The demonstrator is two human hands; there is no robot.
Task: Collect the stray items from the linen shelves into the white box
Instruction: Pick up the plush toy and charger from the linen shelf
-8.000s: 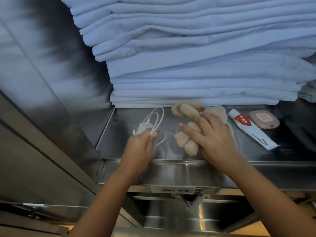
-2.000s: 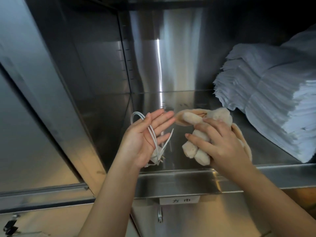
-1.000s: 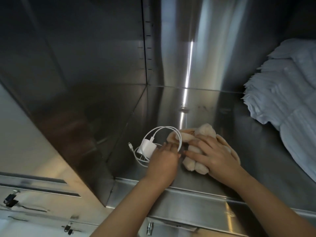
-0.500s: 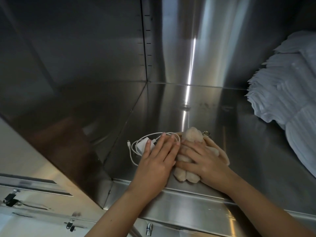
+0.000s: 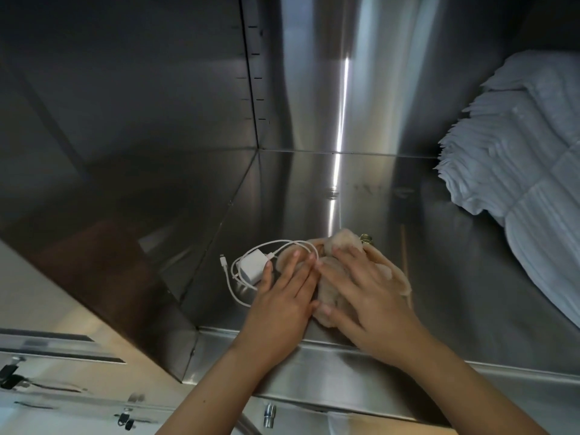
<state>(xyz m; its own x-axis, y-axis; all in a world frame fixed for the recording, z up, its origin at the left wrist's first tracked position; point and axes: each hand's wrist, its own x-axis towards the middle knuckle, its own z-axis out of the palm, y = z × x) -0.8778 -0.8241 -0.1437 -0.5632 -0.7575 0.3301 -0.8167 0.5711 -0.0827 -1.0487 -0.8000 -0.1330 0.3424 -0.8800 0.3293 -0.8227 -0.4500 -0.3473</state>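
Dim light fills the steel linen shelf (image 5: 423,246); a bright glare streak runs down its back wall (image 5: 298,89) at 12 o'clock, shadow lies deepest at 10 o'clock, edges bow.

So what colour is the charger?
The charger is white; the head view shows it best.

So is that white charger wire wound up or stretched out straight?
Wound up: the cable lies in loose loops around the white plug on the shelf.
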